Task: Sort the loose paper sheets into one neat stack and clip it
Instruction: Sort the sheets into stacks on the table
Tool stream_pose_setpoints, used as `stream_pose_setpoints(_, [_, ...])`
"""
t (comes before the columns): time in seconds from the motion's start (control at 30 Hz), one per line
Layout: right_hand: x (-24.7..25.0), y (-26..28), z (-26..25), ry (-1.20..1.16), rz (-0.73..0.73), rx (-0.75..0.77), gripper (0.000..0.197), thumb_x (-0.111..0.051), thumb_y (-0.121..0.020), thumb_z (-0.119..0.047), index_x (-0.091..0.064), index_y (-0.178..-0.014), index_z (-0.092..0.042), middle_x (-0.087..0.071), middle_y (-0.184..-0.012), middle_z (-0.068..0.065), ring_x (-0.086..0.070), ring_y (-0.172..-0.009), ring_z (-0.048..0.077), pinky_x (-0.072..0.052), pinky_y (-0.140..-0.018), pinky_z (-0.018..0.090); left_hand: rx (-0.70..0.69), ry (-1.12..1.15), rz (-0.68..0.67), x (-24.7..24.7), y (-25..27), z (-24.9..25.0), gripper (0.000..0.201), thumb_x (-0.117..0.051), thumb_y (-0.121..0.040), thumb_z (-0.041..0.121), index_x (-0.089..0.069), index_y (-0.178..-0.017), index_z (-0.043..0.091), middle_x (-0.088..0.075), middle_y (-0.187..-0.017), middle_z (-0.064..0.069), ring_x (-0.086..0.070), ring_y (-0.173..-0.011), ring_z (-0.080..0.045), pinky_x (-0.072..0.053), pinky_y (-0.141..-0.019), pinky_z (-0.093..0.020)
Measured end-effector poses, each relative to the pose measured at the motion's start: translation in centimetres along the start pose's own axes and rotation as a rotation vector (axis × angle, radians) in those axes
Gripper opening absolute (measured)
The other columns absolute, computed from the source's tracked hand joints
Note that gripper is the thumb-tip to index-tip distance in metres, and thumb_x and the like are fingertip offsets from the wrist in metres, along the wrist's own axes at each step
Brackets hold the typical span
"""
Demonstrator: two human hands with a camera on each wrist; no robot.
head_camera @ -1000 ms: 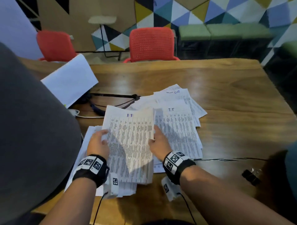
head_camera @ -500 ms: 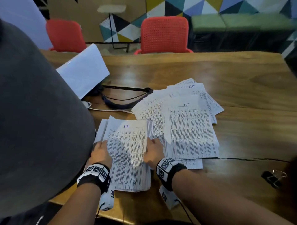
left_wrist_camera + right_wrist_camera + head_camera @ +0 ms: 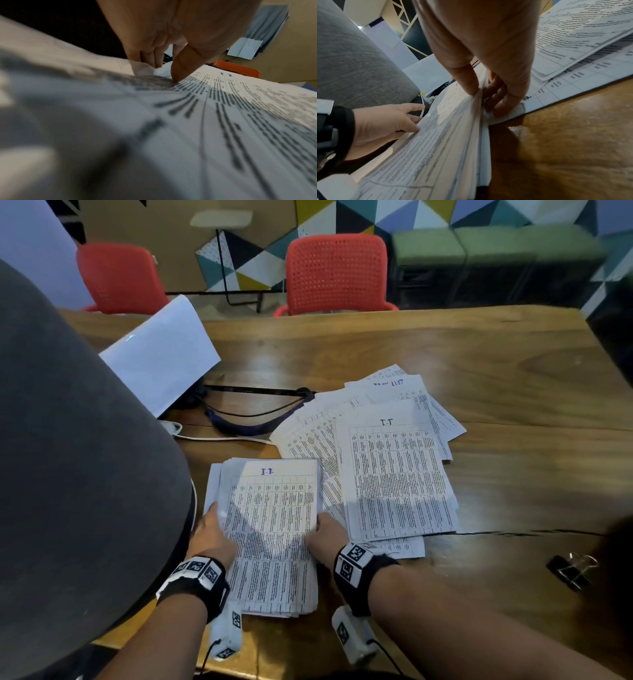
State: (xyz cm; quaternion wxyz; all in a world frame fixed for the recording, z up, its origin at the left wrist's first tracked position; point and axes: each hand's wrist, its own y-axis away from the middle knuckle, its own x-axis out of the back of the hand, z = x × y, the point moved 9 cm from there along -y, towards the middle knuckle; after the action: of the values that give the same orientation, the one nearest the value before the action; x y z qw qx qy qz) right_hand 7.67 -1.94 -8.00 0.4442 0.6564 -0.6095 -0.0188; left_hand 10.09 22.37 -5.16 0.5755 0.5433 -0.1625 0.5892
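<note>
A stack of printed sheets (image 3: 274, 539) lies near the front edge of the wooden table (image 3: 445, 364). My left hand (image 3: 214, 529) grips the stack's left edge, thumb on top (image 3: 178, 73) and fingers curled behind the edge. My right hand (image 3: 323, 529) grips the right edge, thumb on top and fingers (image 3: 505, 100) curled under the sheets. Several loose printed sheets (image 3: 394, 474) lie fanned out to the right of the stack. A black binder clip (image 3: 572, 571) sits alone at the far right of the table.
A blank white sheet (image 3: 161, 364) leans at the back left over a black strap (image 3: 253, 412) and a white cable (image 3: 212, 437). A grey-clad body (image 3: 68, 474) fills the left. Two red chairs (image 3: 335, 272) stand beyond the table.
Both hands have brought the stack down from a raised, tilted hold to lying nearly flat by the table's front edge. The fanned sheets and the clip have not moved.
</note>
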Motion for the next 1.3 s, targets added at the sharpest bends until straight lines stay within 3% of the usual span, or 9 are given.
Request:
stream_pose_setpoints(0.17, [0.6,0.2,0.1,0.037,0.064,0.009,0.037,-0.049,-0.088,-0.007,-0.047,-0.124,-0.002,-0.046,-0.125,0.015,-0.053,-0.087,0.022,-0.05,-0.077,0.029,0.018,-0.012,0.03,-0.2,-0.3,-0.2,0.086,-0.05,-0.08,0.004,-0.01,-0.15,0.034,-0.012,-0.159,0.001,-0.029,-0.138,-0.035,-0.037,-0.108,-0.049])
stream_pose_setpoints(0.27, [0.4,0.3,-0.4,0.052,0.04,0.037,0.047,-0.046,-0.088,-0.005,-0.037,-0.134,-0.002,-0.038,-0.135,0.016,-0.043,-0.081,0.013,-0.036,-0.076,0.024,0.105,0.022,0.053,0.0,-0.7,-1.0,0.083,-0.046,-0.085,0.005,-0.006,-0.152,0.032,-0.011,-0.159,-0.003,-0.035,-0.135,-0.038,-0.039,-0.106,-0.049])
stream_pose_setpoints(0.6, [-1.5,0.3,-2.2,0.065,-0.051,0.112,0.06,-0.043,-0.089,-0.002,-0.02,-0.144,0.001,-0.031,-0.139,0.021,-0.045,-0.116,0.031,-0.045,-0.093,0.031,0.033,0.072,0.09,0.5,-1.9,-0.1,0.073,-0.04,-0.081,-0.008,-0.024,-0.15,0.013,-0.035,-0.148,-0.019,-0.042,-0.129,-0.039,-0.039,-0.107,-0.046])
stream_pose_setpoints(0.77, [-1.0,0.2,-2.0,0.071,-0.04,0.157,0.066,-0.048,-0.09,-0.001,-0.017,-0.148,-0.005,-0.026,-0.142,0.02,-0.052,-0.11,0.032,-0.049,-0.095,0.038,0.024,0.061,0.085,0.4,-1.8,-0.1,0.078,-0.041,-0.081,-0.006,-0.02,-0.151,0.019,-0.028,-0.153,-0.012,-0.04,-0.132,-0.035,-0.039,-0.107,-0.043])
stream_pose_setpoints(0.87, [-0.2,0.2,-1.8,0.078,-0.003,0.174,0.062,-0.051,-0.088,-0.002,-0.025,-0.144,-0.005,-0.03,-0.139,0.018,-0.053,-0.11,0.031,-0.049,-0.095,0.036,0.024,0.041,0.098,0.7,-1.3,0.2,0.08,-0.04,-0.082,-0.007,-0.017,-0.152,0.023,-0.009,-0.16,-0.001,-0.032,-0.138,-0.033,-0.039,-0.105,-0.039])
stream_pose_setpoints(0.97, [1.2,0.5,-1.8,0.052,0.038,0.196,0.04,-0.051,-0.09,-0.004,-0.04,-0.129,-0.005,-0.035,-0.134,0.015,-0.054,-0.109,0.028,-0.048,-0.095,0.034,-0.011,0.027,0.075,0.4,-1.4,1.0,0.074,-0.04,-0.084,-0.006,-0.022,-0.151,0.02,-0.006,-0.161,0.002,-0.028,-0.142,-0.028,-0.036,-0.109,-0.04])
stream_pose_setpoints(1.03, [2.6,0.6,-1.9,0.043,0.078,0.238,0.038,-0.044,-0.095,-0.009,-0.042,-0.133,-0.006,-0.037,-0.136,0.014,-0.053,-0.112,0.027,-0.046,-0.099,0.036,-0.03,0.005,0.052,0.2,-1.4,1.6,0.074,-0.039,-0.083,-0.002,-0.024,-0.15,0.023,-0.006,-0.161,0.006,-0.026,-0.142,-0.026,-0.038,-0.109,-0.045])
stream_pose_setpoints(1.2, [7.2,0.1,-0.4,0.042,0.156,0.248,0.051,-0.044,-0.089,-0.002,-0.045,-0.139,-0.013,-0.038,-0.139,0.01,-0.046,-0.122,0.025,-0.041,-0.106,0.038,-0.141,-0.043,0.079,-0.3,-0.6,5.7,0.067,-0.045,-0.085,-0.001,-0.031,-0.148,0.016,-0.017,-0.159,-0.006,-0.019,-0.145,-0.027,-0.021,-0.118,-0.04])
stream_pose_setpoints(1.3, [11.1,-0.1,1.3,0.028,0.234,0.21,0.048,-0.045,-0.088,-0.001,-0.052,-0.133,-0.014,-0.041,-0.139,0.01,-0.044,-0.125,0.026,-0.04,-0.106,0.036,-0.213,0.033,0.084,-1.3,0.1,8.7,0.059,-0.045,-0.086,-0.002,-0.041,-0.143,0.012,-0.031,-0.152,-0.011,-0.03,-0.14,-0.029,-0.024,-0.117,-0.037])
